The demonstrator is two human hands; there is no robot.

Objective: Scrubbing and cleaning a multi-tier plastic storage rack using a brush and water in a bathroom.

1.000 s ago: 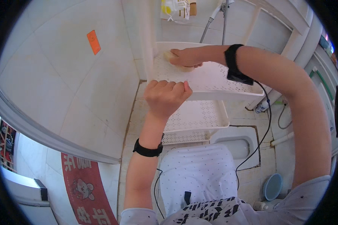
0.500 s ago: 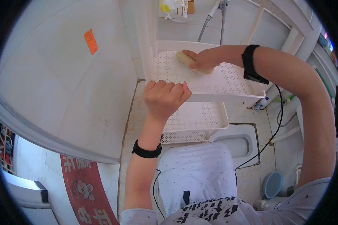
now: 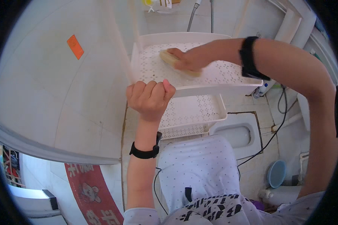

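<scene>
A white plastic shelf rack stands before me, its upper tier (image 3: 218, 80) a shallow basket with a pattern of small cut-out holes. My left hand (image 3: 150, 98) is closed around the near left part of that tier's rim, knuckles up. Over the basket floor, my right hand (image 3: 187, 62) holds a pale yellow, oblong sponge-like scrubber (image 3: 168, 57) against the perforated surface. The hand is slightly blurred, and its fingers partly cover the scrubber. Below sits a lower tier (image 3: 191, 112) of the same kind. Each wrist wears a black strap.
A squat toilet (image 3: 233, 133) is set in the tiled floor, right of the lower tier. A blue basin (image 3: 276, 174) and a bottle (image 3: 260, 91) are at the right. A black cable (image 3: 276, 129) runs beside me. On the left are a pale panel (image 3: 90, 93) and a red mat (image 3: 90, 191).
Both hands and the upper tier now appear farther left, though the whole view has shifted too. My left hand keeps its grip on the rim; the right still holds the scrubber on the basket floor.
</scene>
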